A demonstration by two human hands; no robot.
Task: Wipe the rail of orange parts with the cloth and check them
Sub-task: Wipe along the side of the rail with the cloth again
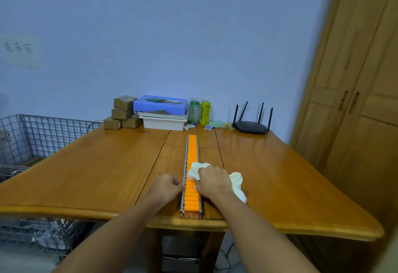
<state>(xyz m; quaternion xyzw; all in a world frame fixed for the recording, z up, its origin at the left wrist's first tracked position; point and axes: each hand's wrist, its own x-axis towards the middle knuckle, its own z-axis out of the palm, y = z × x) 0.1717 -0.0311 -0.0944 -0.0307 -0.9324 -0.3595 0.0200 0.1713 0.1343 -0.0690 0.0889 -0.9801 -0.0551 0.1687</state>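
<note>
A long metal rail (187, 156) filled with a row of orange parts (192, 150) runs down the middle of the wooden table (86, 173), from the front edge toward the back. My right hand (212, 182) grips a pale yellow cloth (237, 183) and presses it onto the orange parts in the near half of the rail. Cloth bunches out ahead of and to the right of the fingers. My left hand (167, 185) is closed, its fingertips against the rail's left edge.
At the back of the table stand cardboard boxes (121, 112), a blue box on white trays (161, 111), two bottles (200, 111) and a black router (251, 125). A wire basket (32, 139) is on the left, a wooden wardrobe (355, 100) on the right.
</note>
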